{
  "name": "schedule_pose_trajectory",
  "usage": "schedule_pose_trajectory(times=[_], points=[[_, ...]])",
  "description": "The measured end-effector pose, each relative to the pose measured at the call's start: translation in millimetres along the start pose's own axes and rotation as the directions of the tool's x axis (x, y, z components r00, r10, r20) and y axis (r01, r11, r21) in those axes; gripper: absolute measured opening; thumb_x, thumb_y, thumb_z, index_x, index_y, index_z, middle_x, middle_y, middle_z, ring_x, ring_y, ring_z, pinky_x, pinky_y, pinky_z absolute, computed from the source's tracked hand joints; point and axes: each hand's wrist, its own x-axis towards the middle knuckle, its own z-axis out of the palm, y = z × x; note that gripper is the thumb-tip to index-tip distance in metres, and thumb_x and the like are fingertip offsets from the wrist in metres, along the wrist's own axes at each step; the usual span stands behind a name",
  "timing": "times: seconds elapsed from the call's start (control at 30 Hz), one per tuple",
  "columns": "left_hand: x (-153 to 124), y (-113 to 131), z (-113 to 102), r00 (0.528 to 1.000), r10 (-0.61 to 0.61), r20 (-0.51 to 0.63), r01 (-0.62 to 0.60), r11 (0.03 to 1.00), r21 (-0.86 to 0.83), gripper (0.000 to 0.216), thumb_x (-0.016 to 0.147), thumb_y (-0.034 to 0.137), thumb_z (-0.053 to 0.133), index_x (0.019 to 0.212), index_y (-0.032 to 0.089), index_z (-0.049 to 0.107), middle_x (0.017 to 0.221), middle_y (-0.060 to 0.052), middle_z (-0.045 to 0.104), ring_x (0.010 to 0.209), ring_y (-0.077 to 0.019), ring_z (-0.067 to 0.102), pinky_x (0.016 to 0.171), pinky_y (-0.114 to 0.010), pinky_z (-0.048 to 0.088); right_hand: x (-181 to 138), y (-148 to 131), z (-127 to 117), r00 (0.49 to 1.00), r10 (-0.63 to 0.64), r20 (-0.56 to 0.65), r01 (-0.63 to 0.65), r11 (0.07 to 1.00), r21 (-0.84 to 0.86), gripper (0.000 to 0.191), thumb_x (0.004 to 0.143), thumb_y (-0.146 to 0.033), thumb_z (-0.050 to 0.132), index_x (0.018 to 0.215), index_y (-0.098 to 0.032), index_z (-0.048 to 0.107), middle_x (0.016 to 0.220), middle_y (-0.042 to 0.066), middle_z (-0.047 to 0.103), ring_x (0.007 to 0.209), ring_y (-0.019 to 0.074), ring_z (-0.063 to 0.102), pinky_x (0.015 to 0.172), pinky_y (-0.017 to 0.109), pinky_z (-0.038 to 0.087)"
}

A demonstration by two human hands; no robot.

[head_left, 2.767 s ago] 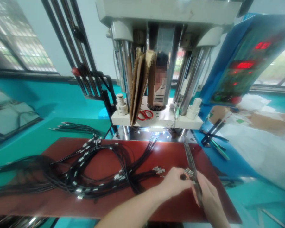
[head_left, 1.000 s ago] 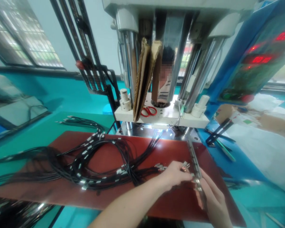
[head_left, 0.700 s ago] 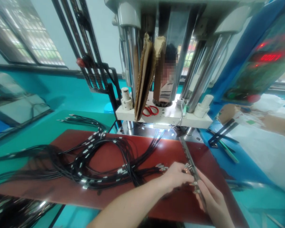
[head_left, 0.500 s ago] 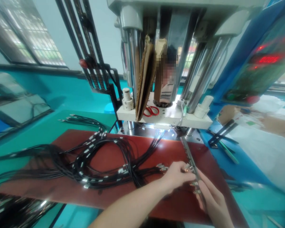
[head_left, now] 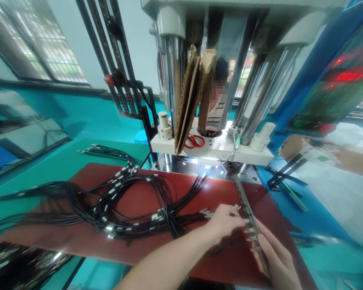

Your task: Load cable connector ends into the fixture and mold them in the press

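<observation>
My left hand (head_left: pixel 225 222) pinches the metal-tipped end of a black cable (head_left: pixel 236 208) right against a long, narrow metal strip (head_left: pixel 244 200). The strip lies slanted across the right side of a red-brown mat (head_left: pixel 139 249). My right hand (head_left: pixel 275 259) grips the near end of that strip, and several small terminals sit along it between the two hands. A big tangle of black cables (head_left: pixel 124 201) with white tags spreads over the mat to the left, some running up under the press.
A vertical press (head_left: pixel 211 151) with steel columns stands just behind the mat; red scissors (head_left: pixel 195 141) and folded cardboard (head_left: pixel 189 96) rest on its white plate. A blue control panel (head_left: pixel 335 88) with red digits is at the right. Another person (head_left: pixel 218 110) shows behind the press.
Both hands have stayed at the strip; my left fingers have shifted slightly along it with the cable end. The view has drifted a little to the left.
</observation>
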Motion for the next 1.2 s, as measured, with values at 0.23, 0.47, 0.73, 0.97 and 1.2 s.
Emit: schedule_pose_trajectory(times=[0.23, 0.47, 0.73, 0.97, 1.2], points=[[0.4, 0.3, 0.5, 0.999, 0.045, -0.014, -0.045, 0.998, -0.035, 0.009, 0.057, 0.015, 0.057, 0.053, 0.014, 0.049, 0.044, 0.007, 0.041, 0.04, -0.0039, 0.033, 0.043, -0.018, 0.027, 1.1, 0.6, -2.0, 1.0, 0.008, 0.024, -0.007, 0.999, -0.031, 0.043, 0.073, -0.046, 0.065, 0.111, -0.025, 0.063, 0.094, 0.004, 0.067, 0.035, 0.009, 0.045, 0.031, 0.023, 0.039], [0.7, -6.7, -2.2, 0.991, 0.131, -0.02, -0.13, 0.991, 0.019, 0.015, 0.059, 0.018, 0.058, 0.052, 0.014, 0.045, 0.046, 0.006, 0.041, 0.044, -0.0046, 0.034, 0.045, -0.018, 0.026, -2.7, -1.9, 7.2, 0.999, -0.024, 0.039, 0.03, 0.99, -0.137, 0.053, 0.075, -0.047, 0.062, 0.119, -0.019, 0.057, 0.044, -0.005, 0.051, 0.035, 0.0104, 0.042, 0.035, 0.02, 0.04], [2.7, 3.6, -9.5, 0.994, 0.099, -0.051, -0.103, 0.99, -0.093, 0.012, 0.069, 0.026, 0.052, 0.07, 0.019, 0.042, 0.049, 0.009, 0.036, 0.041, -0.0046, 0.029, 0.041, -0.017, 0.02, 2.5, -2.0, -6.0, 0.996, 0.08, 0.034, -0.083, 0.994, 0.078, 0.045, 0.075, -0.043, 0.066, 0.115, -0.025, 0.059, 0.112, 0.004, 0.061, 0.038, 0.0062, 0.044, 0.035, 0.02, 0.04], [-0.3, 8.7, -8.5, 0.999, -0.007, 0.037, 0.008, 0.999, -0.038, 0.011, 0.06, 0.025, 0.056, 0.055, 0.015, 0.052, 0.04, 0.006, 0.037, 0.036, -0.0048, 0.027, 0.038, -0.021, 0.015, 1.0, -4.5, -7.5, 0.995, 0.03, 0.094, -0.034, 0.999, 0.032, 0.045, 0.076, -0.044, 0.064, 0.116, -0.023, 0.059, 0.084, 0.004, 0.068, 0.037, 0.0083, 0.044, 0.033, 0.02, 0.039], [-0.3, 11.8, -9.1, 0.996, -0.079, 0.032, 0.08, 0.996, -0.032, 0.012, 0.055, 0.018, 0.049, 0.044, 0.016, 0.046, 0.036, 0.007, 0.031, 0.034, -0.004, 0.021, 0.038, -0.021, 0.01, -4.0, -9.8, -3.7, 0.996, 0.018, 0.086, -0.014, 0.999, -0.051, 0.044, 0.078, -0.046, 0.06, 0.116, -0.023, 0.06, 0.054, 0.0, 0.058, 0.036, 0.0122, 0.045, 0.033, 0.022, 0.039]])
